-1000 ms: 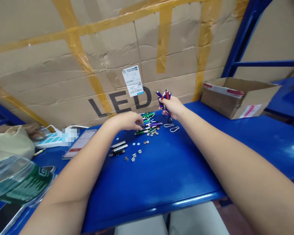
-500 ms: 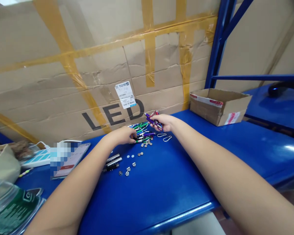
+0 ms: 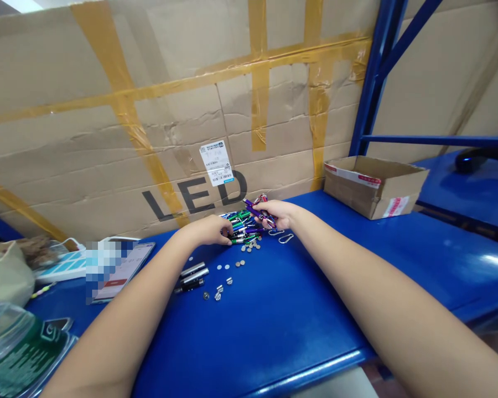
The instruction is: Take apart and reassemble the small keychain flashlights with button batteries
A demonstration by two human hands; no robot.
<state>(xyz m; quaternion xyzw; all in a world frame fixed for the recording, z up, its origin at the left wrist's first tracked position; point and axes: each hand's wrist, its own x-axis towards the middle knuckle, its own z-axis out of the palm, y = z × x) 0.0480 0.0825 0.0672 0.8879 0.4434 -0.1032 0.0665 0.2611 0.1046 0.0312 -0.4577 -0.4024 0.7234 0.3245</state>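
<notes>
My right hand [image 3: 274, 213] is closed on several slim keychain flashlights, purple [image 3: 252, 209] and red [image 3: 262, 198], over the right end of a pile. The pile [image 3: 241, 224] mixes green, blue, purple and silver metal tubes. At its left end my left hand [image 3: 213, 229] curls its fingers, thumb against the tip of a green tube [image 3: 238, 241]; what lies inside the curl is partly hidden. Two silver carabiner clips [image 3: 286, 238] lie below my right hand. Small round discs like button cells [image 3: 241, 263] are scattered in front of the pile.
Silver and black tubes [image 3: 193, 273] and small metal caps [image 3: 218, 296] lie nearer on the blue table [image 3: 274, 326]. Left are a phone [image 3: 126, 271], a power strip [image 3: 64, 268] and a bottle [image 3: 20, 348]. An open carton [image 3: 373, 188] stands right; a large taped carton [image 3: 170, 127] walls the back.
My right hand with the flashlights has come lower, closer to the pile. My left hand stays at the pile's left end. The whole view has shifted slightly.
</notes>
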